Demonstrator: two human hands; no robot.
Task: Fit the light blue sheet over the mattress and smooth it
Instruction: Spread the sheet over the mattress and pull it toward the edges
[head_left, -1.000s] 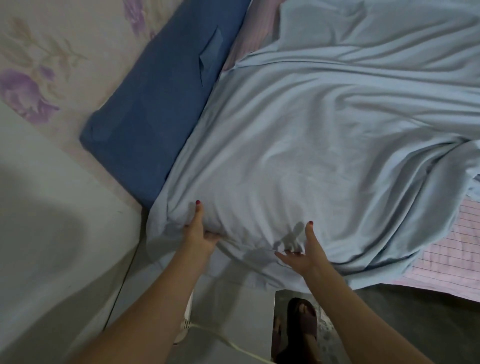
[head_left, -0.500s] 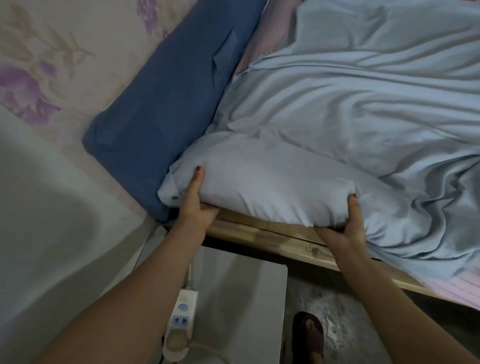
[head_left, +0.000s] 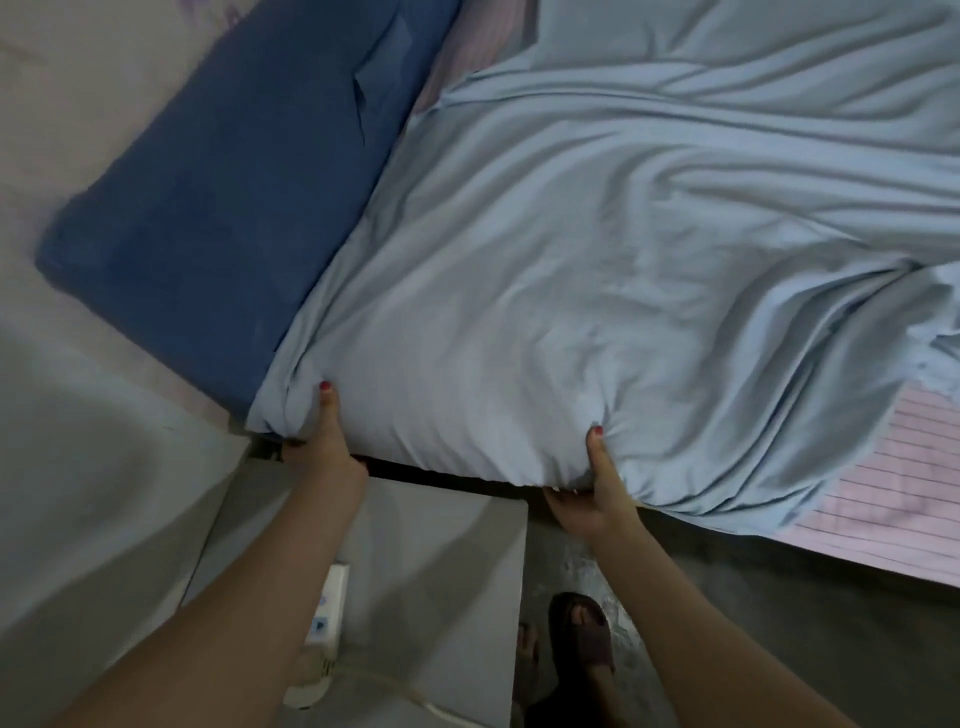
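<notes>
While thumbs lie on top, left hand and right hand grip the light blue sheet.

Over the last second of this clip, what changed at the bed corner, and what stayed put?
Half a second ago the mattress corner was lifted, baring the wooden frame; now it is lowered, with only a dark gap beneath. The sheet is wrapped round the corner. Both hands kept their grip: the left hand at the corner, the right hand on the edge, thumbs on top. The dark blue pillow and the power strip stayed put.
</notes>
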